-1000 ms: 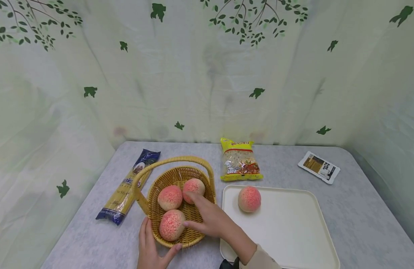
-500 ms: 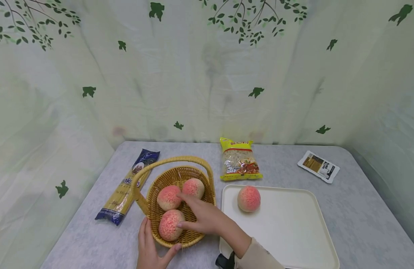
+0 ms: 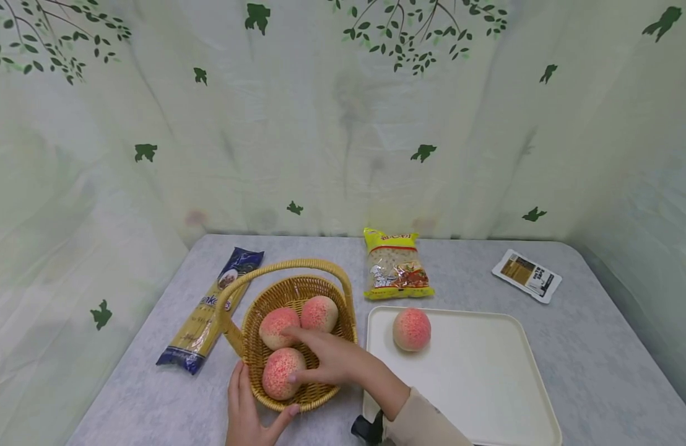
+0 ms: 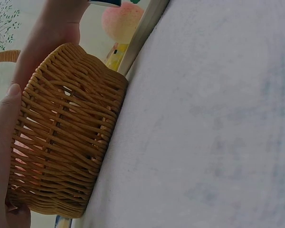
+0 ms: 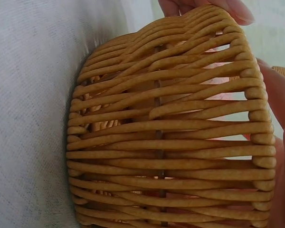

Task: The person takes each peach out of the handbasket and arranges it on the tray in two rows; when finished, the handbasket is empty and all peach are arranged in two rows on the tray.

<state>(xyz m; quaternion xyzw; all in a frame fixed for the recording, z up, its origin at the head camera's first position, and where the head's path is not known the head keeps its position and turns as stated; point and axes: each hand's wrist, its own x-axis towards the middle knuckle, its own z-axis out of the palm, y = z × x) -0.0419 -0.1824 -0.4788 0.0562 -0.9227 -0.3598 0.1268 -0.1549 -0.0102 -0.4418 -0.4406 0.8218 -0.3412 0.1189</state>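
A wicker basket (image 3: 248,322) with an arched handle holds three pink-and-cream peaches: a left one (image 3: 278,328), a back one (image 3: 319,314) and a front one (image 3: 283,374). My left hand (image 3: 251,412) grips the basket's near left side, thumb at the front rim and fingers along the left wall. Inside the basket, my right hand (image 3: 332,359) is spread over the peaches; its thumb lies against the front peach, and its forefinger reaches the left peach's lower edge. The other fingers are mostly hidden. Another peach (image 3: 412,329) sits on a white tray (image 3: 477,378).
Behind the basket to the left lies a blue-and-gold packet (image 3: 209,310). A yellow food bag (image 3: 397,263) stands behind the tray, and a small white-and-brown pouch (image 3: 527,275) lies at the back right. The grey table (image 3: 599,371) meets a hanging curtain at the back.
My right hand has moved left within the basket, from near the back peach to over the front and left peaches. The left hand and basket stay in place.
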